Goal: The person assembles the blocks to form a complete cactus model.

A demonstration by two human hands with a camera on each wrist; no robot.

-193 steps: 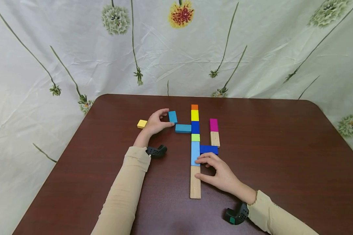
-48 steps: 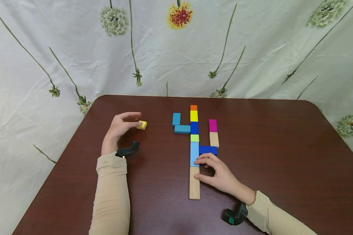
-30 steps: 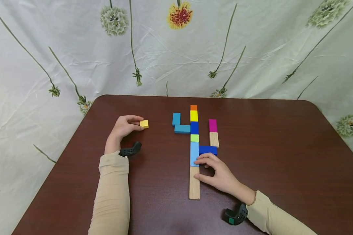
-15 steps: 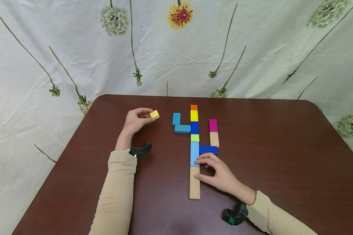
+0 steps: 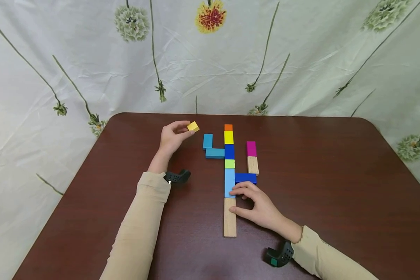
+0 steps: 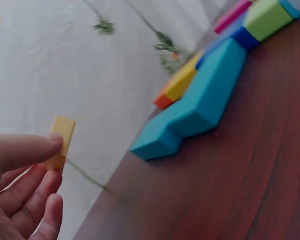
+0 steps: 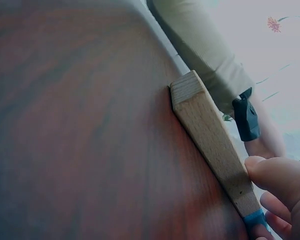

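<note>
Between thumb and fingers, my left hand [image 5: 173,136] pinches a small yellow block [image 5: 193,126], held beyond the upper left of the block layout. The left wrist view shows the thumb across the yellow block [image 6: 62,140]. Nearest to it is an upright-lying teal block [image 5: 208,140], with a second teal block [image 5: 215,153] reaching to the central column. My right hand [image 5: 260,204] lies over that column, fingers relaxed. Its fingertips touch the light blue block [image 5: 229,179], and its thumb rests at the edge of the long plain wooden block [image 5: 230,221].
Orange [image 5: 228,127], bright yellow [image 5: 228,137], dark blue [image 5: 229,151] and lime green [image 5: 230,163] blocks top the column. On its right lie a blue block [image 5: 245,177], a short wooden block [image 5: 252,165] and a magenta block [image 5: 251,148]. The brown table [image 5: 336,175] meets a flowered cloth [image 5: 301,58].
My left hand left the upper teal block, which now lies straighter, then took the yellow block from the left and carried it right and farther back. My right hand has stayed put.
</note>
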